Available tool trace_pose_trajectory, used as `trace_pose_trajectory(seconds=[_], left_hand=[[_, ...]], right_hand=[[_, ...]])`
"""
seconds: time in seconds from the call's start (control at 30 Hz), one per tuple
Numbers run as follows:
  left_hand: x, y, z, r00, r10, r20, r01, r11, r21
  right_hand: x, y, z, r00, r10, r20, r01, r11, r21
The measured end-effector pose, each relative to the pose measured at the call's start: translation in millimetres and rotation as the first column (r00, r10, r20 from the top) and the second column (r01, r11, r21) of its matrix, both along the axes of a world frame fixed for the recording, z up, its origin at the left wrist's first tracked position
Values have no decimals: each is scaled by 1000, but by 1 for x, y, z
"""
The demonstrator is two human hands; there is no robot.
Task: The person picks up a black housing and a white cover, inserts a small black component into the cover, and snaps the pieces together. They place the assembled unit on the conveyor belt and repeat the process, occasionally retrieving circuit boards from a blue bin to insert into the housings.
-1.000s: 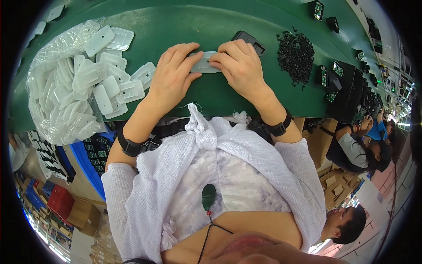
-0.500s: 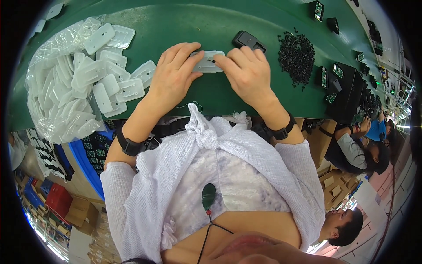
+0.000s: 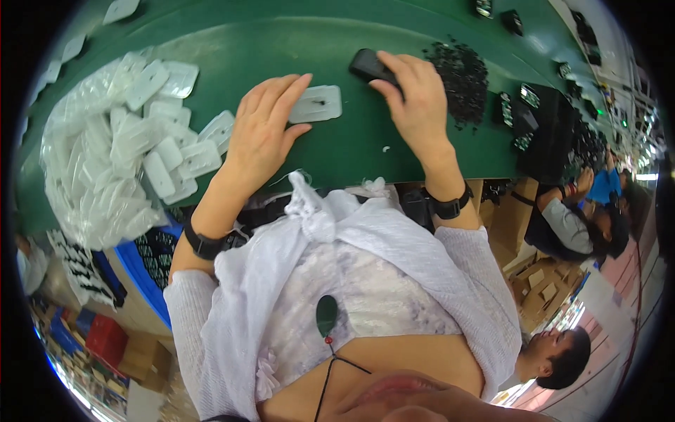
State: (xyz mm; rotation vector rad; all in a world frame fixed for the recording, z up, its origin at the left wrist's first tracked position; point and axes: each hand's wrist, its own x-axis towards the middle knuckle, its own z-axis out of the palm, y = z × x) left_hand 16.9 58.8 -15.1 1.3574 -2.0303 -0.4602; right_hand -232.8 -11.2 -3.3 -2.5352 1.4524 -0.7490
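Observation:
A white translucent plastic plate (image 3: pixel 325 104) lies flat on the green table, with a small black piece (image 3: pixel 318 103) at its middle. My left hand (image 3: pixel 261 133) rests at the plate's left end, fingers stretched out and thumb apart; whether it touches the plate is hard to tell. To the right, my right hand (image 3: pixel 420 102) has its fingers and thumb around a black plastic block (image 3: pixel 369 65), which is partly covered by them.
A clear bag of white plates (image 3: pixel 88 155) and several loose plates (image 3: pixel 200 156) lie at left. Small black parts (image 3: pixel 464 81) are heaped beyond my right hand. A black box (image 3: pixel 552 133) and circuit-board pieces (image 3: pixel 529 95) stand farther right. Other people are at the right.
My right hand has left the white plate, moved right and taken hold of the black block. The small black piece now shows on the plate. The whole view has shifted slightly.

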Motion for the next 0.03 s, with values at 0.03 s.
trace_pose_trajectory(seconds=[0.03], left_hand=[[-5,-6,0,1000,-22,-11,22,1000,-15]], right_hand=[[4,2,5,999,27,-32,-26,999,19]])
